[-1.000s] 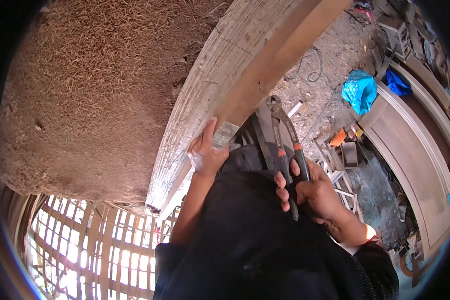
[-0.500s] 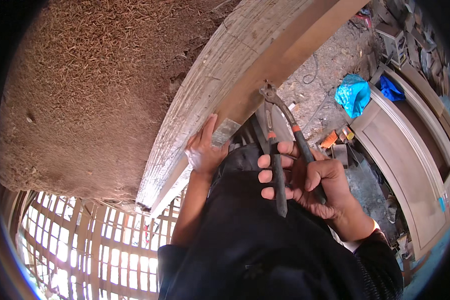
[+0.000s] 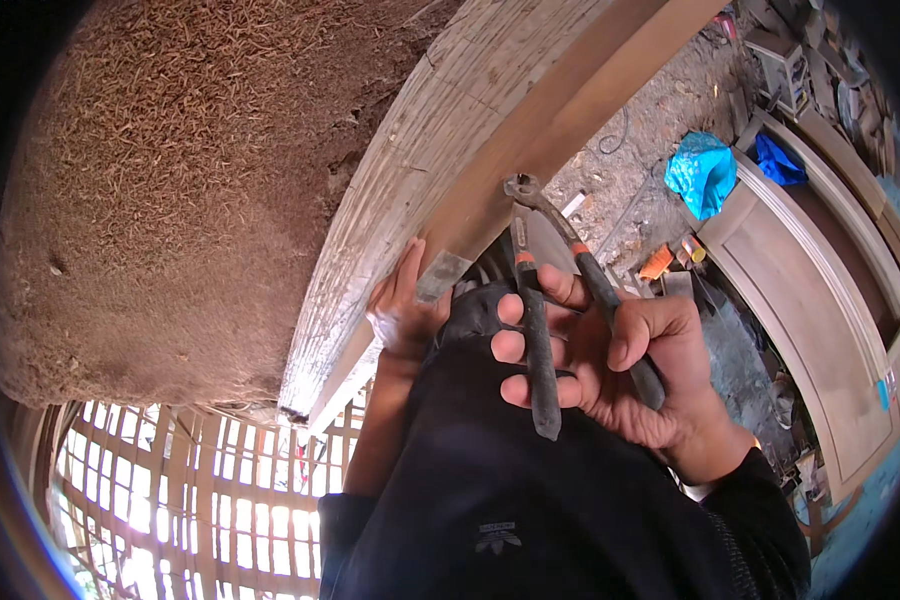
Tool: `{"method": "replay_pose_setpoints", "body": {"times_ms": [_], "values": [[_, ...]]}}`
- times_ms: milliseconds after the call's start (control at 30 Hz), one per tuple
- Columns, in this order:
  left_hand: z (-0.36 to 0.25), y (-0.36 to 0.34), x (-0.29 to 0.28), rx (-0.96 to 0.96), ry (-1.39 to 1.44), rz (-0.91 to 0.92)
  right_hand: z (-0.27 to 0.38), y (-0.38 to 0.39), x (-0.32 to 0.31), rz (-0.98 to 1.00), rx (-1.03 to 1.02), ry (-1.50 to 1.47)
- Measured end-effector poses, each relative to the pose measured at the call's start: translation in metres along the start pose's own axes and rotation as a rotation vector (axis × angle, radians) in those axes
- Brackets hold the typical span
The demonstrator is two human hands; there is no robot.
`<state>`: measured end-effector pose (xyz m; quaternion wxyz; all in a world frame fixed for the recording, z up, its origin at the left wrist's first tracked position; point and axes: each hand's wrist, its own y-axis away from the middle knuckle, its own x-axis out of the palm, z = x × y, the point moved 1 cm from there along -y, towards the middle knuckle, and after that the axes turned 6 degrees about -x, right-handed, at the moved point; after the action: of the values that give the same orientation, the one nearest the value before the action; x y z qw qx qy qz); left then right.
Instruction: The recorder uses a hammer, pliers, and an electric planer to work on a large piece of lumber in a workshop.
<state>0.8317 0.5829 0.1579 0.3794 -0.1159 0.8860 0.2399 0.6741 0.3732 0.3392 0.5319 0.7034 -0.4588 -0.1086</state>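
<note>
My right hand (image 3: 660, 360) holds a pair of end-cutting pincers (image 3: 540, 330) with dark, worn grips and orange bands. Its fingers wrap one handle and the thumb lies over the other; the handles are spread. The pincers' head points away from me, in front of a long brown wooden board (image 3: 530, 150). My left hand (image 3: 402, 305) grips the near part of this board, fingers stretched over its face and thumb on the near side. Beside the thumb, a shiny greyish rectangular patch (image 3: 442, 277) sits on the board's edge. Something whitish shows at the left wrist, too blurred to name.
Wood shavings (image 3: 170, 130) cover the ground at left, beyond the board's rough pale layered side (image 3: 400, 170). A slatted lattice (image 3: 200, 490) stands at lower left. At right lie panelled wooden doors (image 3: 790, 320), a light-blue plastic bag (image 3: 703, 175) and scrap wood (image 3: 780, 70).
My right hand and the pincers have shifted slightly left, and the handles remain spread. My left hand stays on the board. The view has moved a little.
</note>
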Motion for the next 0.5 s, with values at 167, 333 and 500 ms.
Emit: {"method": "replay_pose_setpoints", "body": {"times_ms": [167, 333, 500], "values": [[-0.009, -0.007, -0.008, 0.024, -0.006, -0.005, 0.002, -0.002, 0.005, -0.053, -0.024, -0.029], [-0.015, -0.014, -0.014, 0.03, -0.006, 0.001, -0.008, -0.005, 0.008, -0.124, -0.078, -0.001], [-0.019, -0.018, -0.017, 0.035, -0.012, 0.007, -0.009, -0.009, 0.01, -0.086, -0.075, -0.105]]}}
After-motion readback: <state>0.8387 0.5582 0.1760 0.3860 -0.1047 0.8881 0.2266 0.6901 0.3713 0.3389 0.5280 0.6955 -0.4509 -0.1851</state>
